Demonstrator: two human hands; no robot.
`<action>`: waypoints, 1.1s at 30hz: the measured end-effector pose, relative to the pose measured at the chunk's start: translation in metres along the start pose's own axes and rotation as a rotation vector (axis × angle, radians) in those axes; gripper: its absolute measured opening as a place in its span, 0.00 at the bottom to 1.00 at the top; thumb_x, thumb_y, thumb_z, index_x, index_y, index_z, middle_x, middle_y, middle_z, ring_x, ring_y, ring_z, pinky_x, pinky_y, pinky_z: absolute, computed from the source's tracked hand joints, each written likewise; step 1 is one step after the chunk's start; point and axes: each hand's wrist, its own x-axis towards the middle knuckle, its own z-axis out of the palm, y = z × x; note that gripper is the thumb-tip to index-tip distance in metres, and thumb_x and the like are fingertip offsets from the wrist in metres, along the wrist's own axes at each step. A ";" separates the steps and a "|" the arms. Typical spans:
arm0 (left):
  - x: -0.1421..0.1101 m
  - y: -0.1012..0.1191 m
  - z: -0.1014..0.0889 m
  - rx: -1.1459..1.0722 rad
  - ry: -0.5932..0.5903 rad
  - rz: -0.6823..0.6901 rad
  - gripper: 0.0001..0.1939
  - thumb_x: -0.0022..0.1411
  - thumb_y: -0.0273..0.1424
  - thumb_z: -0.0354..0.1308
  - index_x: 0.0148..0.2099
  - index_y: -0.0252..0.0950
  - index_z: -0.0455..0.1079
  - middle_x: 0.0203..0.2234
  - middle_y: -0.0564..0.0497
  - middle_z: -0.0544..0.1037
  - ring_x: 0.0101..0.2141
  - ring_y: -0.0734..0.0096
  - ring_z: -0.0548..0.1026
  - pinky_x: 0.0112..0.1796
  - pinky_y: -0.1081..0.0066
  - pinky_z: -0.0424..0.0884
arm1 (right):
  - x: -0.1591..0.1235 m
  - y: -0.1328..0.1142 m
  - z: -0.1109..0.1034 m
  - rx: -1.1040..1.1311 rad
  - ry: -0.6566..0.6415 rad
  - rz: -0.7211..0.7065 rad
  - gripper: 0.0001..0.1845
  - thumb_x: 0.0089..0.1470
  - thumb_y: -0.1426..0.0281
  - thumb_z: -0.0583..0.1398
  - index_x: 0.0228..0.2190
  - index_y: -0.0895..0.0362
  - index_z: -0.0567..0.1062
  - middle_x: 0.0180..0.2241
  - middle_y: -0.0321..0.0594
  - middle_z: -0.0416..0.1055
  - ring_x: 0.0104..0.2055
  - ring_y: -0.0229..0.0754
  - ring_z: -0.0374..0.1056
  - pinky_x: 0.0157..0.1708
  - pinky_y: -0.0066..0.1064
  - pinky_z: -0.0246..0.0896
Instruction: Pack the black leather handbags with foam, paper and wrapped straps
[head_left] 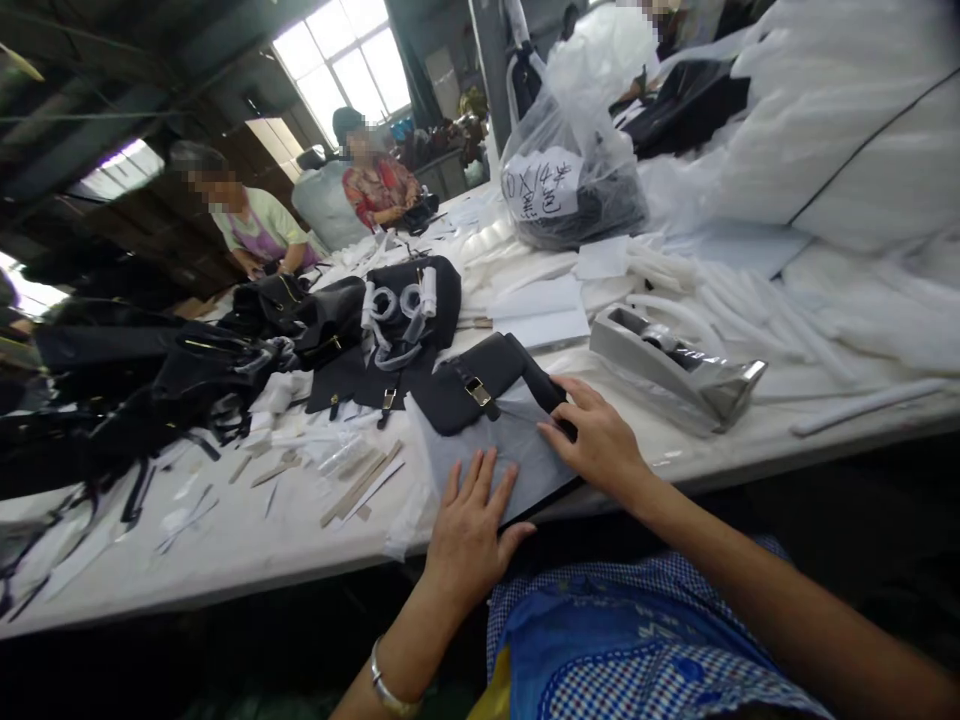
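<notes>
1. Paper [529,450] could crease, from where I stand, if the left hand [466,525], fingers spread flat on it, pushes sideways.
2. Black bag [448,402], at the table's [247,545] near edge, might slip if the right hand [596,435], pinching its side, tugs.

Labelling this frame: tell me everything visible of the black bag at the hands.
Black bag, leather-like, lying near the table's front edge. Its upper part carries a short strap with a gold-coloured buckle. A thin whitish sheet covers much of the nearer part. The left hand lies spread on the sheet; the right hand touches a dark band at one side. Contents hidden.
</notes>
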 end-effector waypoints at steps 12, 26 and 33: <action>0.014 0.011 0.000 -0.180 0.166 -0.042 0.29 0.67 0.44 0.53 0.66 0.39 0.61 0.65 0.42 0.61 0.65 0.49 0.59 0.62 0.44 0.58 | 0.002 0.006 -0.006 -0.002 -0.093 0.045 0.10 0.58 0.65 0.59 0.26 0.53 0.71 0.58 0.47 0.68 0.57 0.52 0.68 0.55 0.48 0.65; 0.018 0.027 0.033 -0.230 0.131 -0.061 0.37 0.59 0.53 0.59 0.65 0.41 0.62 0.66 0.34 0.58 0.66 0.39 0.54 0.60 0.38 0.59 | 0.108 -0.027 0.015 -0.239 -0.682 -0.808 0.30 0.55 0.77 0.60 0.60 0.58 0.67 0.64 0.49 0.61 0.68 0.51 0.53 0.66 0.50 0.50; 0.066 0.012 -0.034 -0.324 -0.128 -0.233 0.09 0.68 0.24 0.52 0.46 0.33 0.73 0.40 0.43 0.80 0.40 0.58 0.79 0.39 0.61 0.78 | 0.152 -0.028 0.027 -0.158 -0.801 -0.885 0.17 0.63 0.65 0.58 0.50 0.57 0.77 0.55 0.47 0.72 0.60 0.48 0.66 0.59 0.39 0.64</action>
